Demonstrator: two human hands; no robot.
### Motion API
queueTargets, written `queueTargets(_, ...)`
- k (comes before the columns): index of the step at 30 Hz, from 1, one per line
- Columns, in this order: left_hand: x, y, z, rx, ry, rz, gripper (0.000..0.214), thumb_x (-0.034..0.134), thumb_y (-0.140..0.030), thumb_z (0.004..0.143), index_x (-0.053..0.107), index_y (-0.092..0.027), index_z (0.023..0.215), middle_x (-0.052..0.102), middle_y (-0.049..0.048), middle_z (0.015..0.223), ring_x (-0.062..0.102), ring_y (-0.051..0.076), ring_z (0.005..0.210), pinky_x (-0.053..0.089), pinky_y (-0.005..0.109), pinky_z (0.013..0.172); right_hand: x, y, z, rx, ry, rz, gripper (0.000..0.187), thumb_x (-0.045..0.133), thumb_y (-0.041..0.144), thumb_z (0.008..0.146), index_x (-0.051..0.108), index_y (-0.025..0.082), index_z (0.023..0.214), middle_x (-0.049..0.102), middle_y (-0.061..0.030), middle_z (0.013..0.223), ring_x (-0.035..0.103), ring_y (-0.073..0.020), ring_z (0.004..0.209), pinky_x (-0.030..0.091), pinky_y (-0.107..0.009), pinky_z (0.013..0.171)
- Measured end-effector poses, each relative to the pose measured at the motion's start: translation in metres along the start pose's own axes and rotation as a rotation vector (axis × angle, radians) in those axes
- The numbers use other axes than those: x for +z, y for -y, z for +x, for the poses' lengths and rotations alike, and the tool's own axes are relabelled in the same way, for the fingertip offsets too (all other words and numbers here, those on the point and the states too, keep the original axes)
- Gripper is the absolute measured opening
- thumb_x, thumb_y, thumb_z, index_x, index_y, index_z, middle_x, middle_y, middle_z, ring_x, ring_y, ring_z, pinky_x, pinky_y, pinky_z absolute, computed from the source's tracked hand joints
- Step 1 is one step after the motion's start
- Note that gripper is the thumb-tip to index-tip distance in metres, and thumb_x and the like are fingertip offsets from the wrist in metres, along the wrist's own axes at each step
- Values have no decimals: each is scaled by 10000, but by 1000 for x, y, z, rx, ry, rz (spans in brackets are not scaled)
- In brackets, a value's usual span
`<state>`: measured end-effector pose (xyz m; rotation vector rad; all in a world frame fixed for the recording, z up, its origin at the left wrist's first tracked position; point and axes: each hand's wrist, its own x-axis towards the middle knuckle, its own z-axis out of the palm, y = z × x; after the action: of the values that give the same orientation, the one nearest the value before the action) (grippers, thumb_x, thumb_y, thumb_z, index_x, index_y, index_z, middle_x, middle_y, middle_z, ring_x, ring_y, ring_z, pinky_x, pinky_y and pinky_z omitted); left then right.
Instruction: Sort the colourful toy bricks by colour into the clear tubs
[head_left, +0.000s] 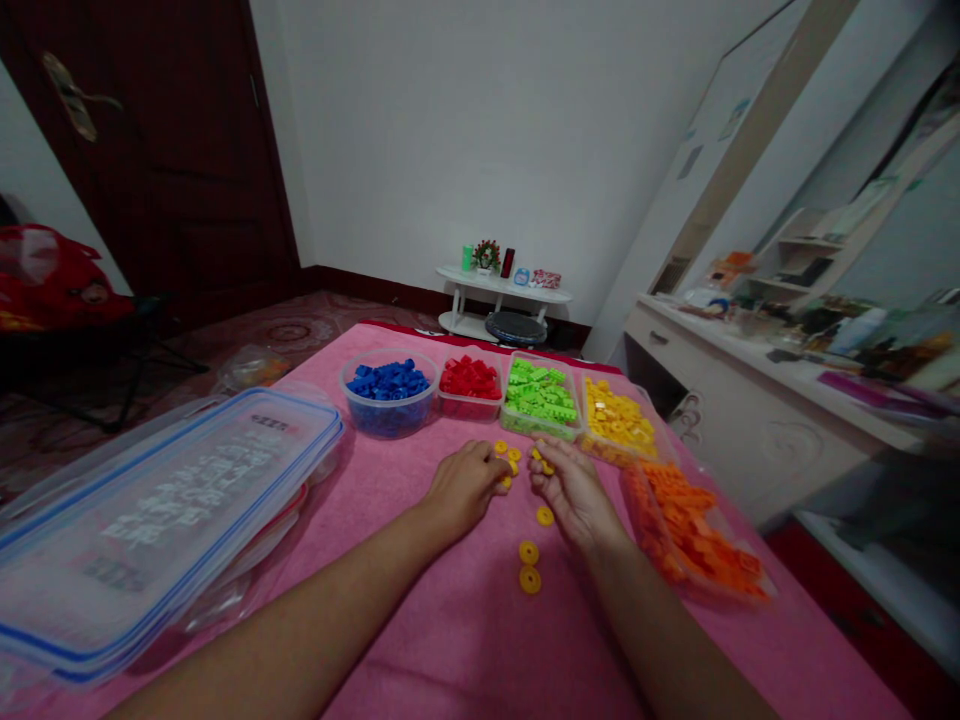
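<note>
My left hand rests on the pink cloth with its fingers curled round small yellow round pieces. My right hand lies close beside it, fingers pinched on another yellow piece. Three loose yellow round pieces lie on the cloth just below my hands: one by my right palm and two nearer to me. Both hands sit in front of the row of brick tubs.
A row of tubs holds blue, red, green, yellow and orange bricks. Clear blue-rimmed box lids are stacked at the left. A white dresser stands at the right, a small white shelf by the far wall.
</note>
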<state>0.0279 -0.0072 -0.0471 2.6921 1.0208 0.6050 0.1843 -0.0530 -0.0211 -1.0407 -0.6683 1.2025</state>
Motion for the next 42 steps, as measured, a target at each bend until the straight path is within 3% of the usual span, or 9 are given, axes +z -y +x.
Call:
queueTargets(11,3,8,5,-35,-12,-83,172,597,-292,817,655,-231,966,628,49,914,563,198,875,420,273,707,9,-1,-5,100,32,111,235,718,218,659,619,158,864,572,4,688,498,-66,530,392,-152,423)
queueTargets(19,1,15,8,-142,-269,-487,142,583,-240,815,653,-172,918,659,28,885,569,164,822,426,274,739,6,-8,-4,133,40,88,162,692,233,725,618,158,847,574,-1,666,503,-72,512,396,-153,417)
queueTargets(22,-13,3,8,-86,-364,-507,197,553,-229,836,654,-185,1000,652,32,920,564,164,847,431,285,769,11,-6,-6,252,100,127,276,553,422,848,601,152,884,594,-21,694,523,-80,505,410,-169,422)
queueTargets(25,-27,-14,8,15,-354,-450,215,562,-231,837,672,-214,1022,660,33,931,553,180,900,428,306,816,17,-3,-9,343,162,197,437,441,583,861,576,168,883,580,-4,670,533,-88,497,420,-188,426)
queueTargets(30,-35,-26,8,148,-322,-454,257,593,-228,825,664,-229,1073,663,24,980,542,177,938,432,294,827,17,0,-10,374,184,257,339,596,509,793,552,173,787,521,37,581,432,-52,422,275,-140,359)
queueTargets(34,-24,-7,11,68,-337,-390,256,540,-260,864,654,-216,1090,643,47,1049,539,189,997,422,321,888,1,5,-1,136,132,52,233,712,318,697,553,176,793,536,48,612,332,-20,394,160,-130,354)
queueTargets(37,-8,10,13,40,-218,-276,387,548,-315,859,568,-225,1235,565,76,1241,494,219,1130,392,370,967,-18,7,12,-135,28,-328,174,659,315,716,543,186,734,509,61,550,354,-49,392,240,-165,374)
queueTargets(40,7,18,16,59,-104,-170,502,557,-369,854,470,-257,1335,465,82,1380,415,245,1241,339,429,1027,-32,4,24,-395,-20,-822,114,588,277,748,630,179,787,661,-12,750,591,-138,671,461,-255,638)
queueTargets(42,13,18,17,62,-96,-140,493,563,-360,851,477,-260,1326,476,81,1372,410,248,1245,332,434,1031,-35,1,28,-476,14,-1092,215,547,247,780,675,181,939,696,-57,981,614,-189,937,444,-324,852)
